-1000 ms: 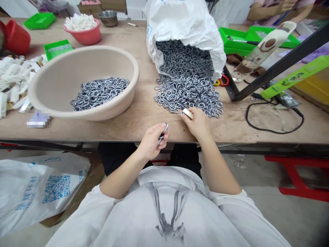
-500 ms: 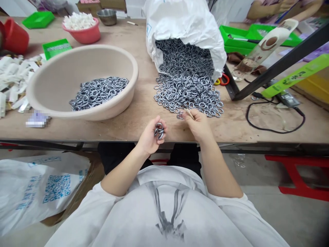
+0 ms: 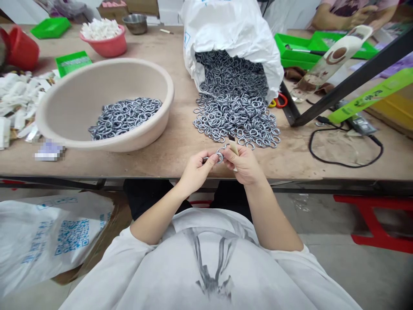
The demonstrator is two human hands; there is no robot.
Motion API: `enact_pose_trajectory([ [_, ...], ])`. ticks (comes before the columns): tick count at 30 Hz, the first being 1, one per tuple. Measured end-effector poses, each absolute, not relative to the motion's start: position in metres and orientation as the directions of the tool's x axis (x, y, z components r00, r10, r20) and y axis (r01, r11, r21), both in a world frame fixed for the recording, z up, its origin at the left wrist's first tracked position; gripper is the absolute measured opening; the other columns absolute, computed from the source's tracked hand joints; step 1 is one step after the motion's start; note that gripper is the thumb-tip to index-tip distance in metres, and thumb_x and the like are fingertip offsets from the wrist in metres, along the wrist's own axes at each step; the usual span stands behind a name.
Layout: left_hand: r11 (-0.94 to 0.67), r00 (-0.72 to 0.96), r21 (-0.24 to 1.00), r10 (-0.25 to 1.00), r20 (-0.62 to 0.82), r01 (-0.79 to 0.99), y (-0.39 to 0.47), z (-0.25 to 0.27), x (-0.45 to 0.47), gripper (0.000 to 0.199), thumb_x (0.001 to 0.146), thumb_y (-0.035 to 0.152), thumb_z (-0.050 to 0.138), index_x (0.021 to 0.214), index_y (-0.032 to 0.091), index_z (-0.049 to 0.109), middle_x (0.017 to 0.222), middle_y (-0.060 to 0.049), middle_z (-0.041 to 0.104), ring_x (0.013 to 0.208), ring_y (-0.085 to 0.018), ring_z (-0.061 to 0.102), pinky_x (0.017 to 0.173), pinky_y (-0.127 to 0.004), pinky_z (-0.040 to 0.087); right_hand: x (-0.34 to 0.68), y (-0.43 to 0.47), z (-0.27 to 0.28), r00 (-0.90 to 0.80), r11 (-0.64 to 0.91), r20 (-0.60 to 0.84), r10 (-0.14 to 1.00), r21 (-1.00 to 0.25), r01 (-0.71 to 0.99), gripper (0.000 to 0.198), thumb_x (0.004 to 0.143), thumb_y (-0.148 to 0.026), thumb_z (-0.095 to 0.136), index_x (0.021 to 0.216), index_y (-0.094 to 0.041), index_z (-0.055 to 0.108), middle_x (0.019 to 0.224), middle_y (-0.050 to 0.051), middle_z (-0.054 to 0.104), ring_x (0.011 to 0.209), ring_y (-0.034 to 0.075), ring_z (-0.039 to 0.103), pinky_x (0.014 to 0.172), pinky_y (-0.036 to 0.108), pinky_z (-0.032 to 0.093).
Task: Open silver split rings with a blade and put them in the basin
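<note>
My left hand (image 3: 197,168) is closed around grey metal rings (image 3: 220,157), which show between the thumb and fingers. Pressed up beside it, my right hand (image 3: 245,165) grips a flat cream-coloured strip with a dark tip (image 3: 233,148), held upright. Its fingertips meet a ring at the left hand; whether they pinch it is hidden. Just beyond both hands, a heap of loose rings (image 3: 237,118) spills from the mouth of a white sack (image 3: 229,26). More rings lie in a large beige basin (image 3: 161,86) to the left.
White plastic pieces (image 3: 16,99) lie left of the basin. Behind it stand a green tray (image 3: 72,64) and a pink bowl (image 3: 111,49) of white parts. A black metal bar (image 3: 348,86) slants over the table's right side, near red-handled scissors (image 3: 282,100). Another person (image 3: 348,17) sits at the far right.
My left hand has turned over and moved right, to meet the right hand. The right hand has drawn slightly nearer, and the strip in it now points upward.
</note>
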State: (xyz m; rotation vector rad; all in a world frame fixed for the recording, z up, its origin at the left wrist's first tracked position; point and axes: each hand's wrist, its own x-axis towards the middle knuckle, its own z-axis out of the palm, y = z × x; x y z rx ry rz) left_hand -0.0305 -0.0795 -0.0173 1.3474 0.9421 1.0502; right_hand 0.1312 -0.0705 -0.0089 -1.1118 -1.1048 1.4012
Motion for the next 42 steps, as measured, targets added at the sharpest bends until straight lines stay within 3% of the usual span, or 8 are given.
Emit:
enact_pose_trajectory([
  [4,0.131,0.262,0.975,0.962,-0.081,-0.181,-0.076,-0.018,-0.032,0.039,0.083,0.053,0.069,0.077,0.016,0.06,0.055,0.005,0.046,0.046,-0.005,0.031,0.043,-0.019,0.022,0.144,-0.059,-0.019,0.057,-0.001,0.014,0.998,-0.966,0.26,0.044,0.077,-0.061,0.071,0.065,-0.019,0.065,0.054,-0.002,0.049,0.051,0.01,0.038,0.05,0.026,0.028],
  [8,0.367,0.327,0.849,0.912,-0.248,-0.38,-0.075,-0.012,-0.034,0.041,0.075,0.053,0.075,0.076,0.018,0.053,0.052,0.009,0.04,0.04,-0.003,0.021,0.037,-0.018,0.011,0.153,-0.053,-0.028,0.09,0.03,0.123,0.988,-0.736,0.676,0.021,0.08,-0.04,0.071,0.078,-0.019,0.074,0.065,0.002,0.064,0.065,0.018,0.054,0.064,0.031,0.04],
  [12,0.431,0.363,0.801,0.886,-0.289,-0.416,-0.079,-0.006,-0.034,0.041,0.073,0.048,0.077,0.073,0.018,0.05,0.05,0.01,0.038,0.038,-0.002,0.021,0.035,-0.016,0.012,0.14,-0.064,-0.024,0.066,0.218,0.268,0.961,-0.885,0.411,0.034,0.085,-0.043,0.067,0.111,-0.022,0.073,0.099,0.006,0.074,0.087,0.021,0.065,0.081,0.036,0.049],
  [15,0.451,0.377,0.787,0.876,-0.301,-0.422,-0.082,-0.005,-0.031,0.039,0.073,0.045,0.077,0.073,0.018,0.048,0.049,0.01,0.038,0.037,-0.001,0.021,0.035,-0.014,0.014,0.122,-0.076,-0.017,-0.065,0.291,0.284,0.957,-0.943,0.162,0.035,0.082,-0.049,0.073,0.105,-0.023,0.074,0.098,0.004,0.073,0.09,0.02,0.065,0.084,0.035,0.051],
  [20,0.463,0.374,0.764,0.874,-0.31,-0.449,-0.088,-0.003,-0.027,0.04,0.075,0.047,0.075,0.072,0.019,0.047,0.05,0.009,0.039,0.037,-0.002,0.023,0.034,-0.014,0.015,0.109,-0.081,-0.016,-0.027,0.25,0.249,0.968,-0.967,0.041,0.036,0.077,-0.054,0.078,0.092,-0.022,0.075,0.086,0.002,0.069,0.08,0.017,0.063,0.076,0.032,0.05],
  [25,0.485,0.42,0.738,0.858,-0.297,-0.469,-0.09,0.001,-0.029,0.041,0.075,0.046,0.076,0.071,0.018,0.047,0.049,0.01,0.038,0.036,-0.001,0.021,0.034,-0.013,0.014,0.114,-0.084,-0.013,0.012,0.266,0.271,0.962,-0.951,0.155,0.044,0.088,-0.062,0.062,0.076,-0.02,0.068,0.066,-0.001,0.056,0.062,0.013,0.05,0.062,0.028,0.041],
  [31,0.495,0.404,0.682,0.862,-0.307,-0.538,-0.089,0.001,-0.031,0.039,0.073,0.038,0.078,0.068,0.018,0.045,0.047,0.01,0.035,0.036,-0.001,0.022,0.034,-0.012,0.016,0.115,-0.101,-0.007,-0.1,0.441,0.461,0.882,-0.731,0.52,0.044,0.091,-0.054,0.06,0.066,-0.019,0.055,0.062,-0.002,0.046,0.059,0.012,0.043,0.057,0.028,0.029],
  [42,0.488,0.444,0.714,0.854,-0.271,-0.502,-0.096,0.003,-0.032,0.044,0.069,0.044,0.081,0.067,0.018,0.046,0.046,0.01,0.035,0.037,-0.001,0.021,0.034,-0.013,0.015,0.127,-0.086,-0.02,-0.086,0.299,0.298,0.951,-0.811,0.502,0.045,0.096,-0.054,0.052,0.067,-0.02,0.057,0.06,-0.003,0.046,0.059,0.013,0.043,0.058,0.028,0.031],
])
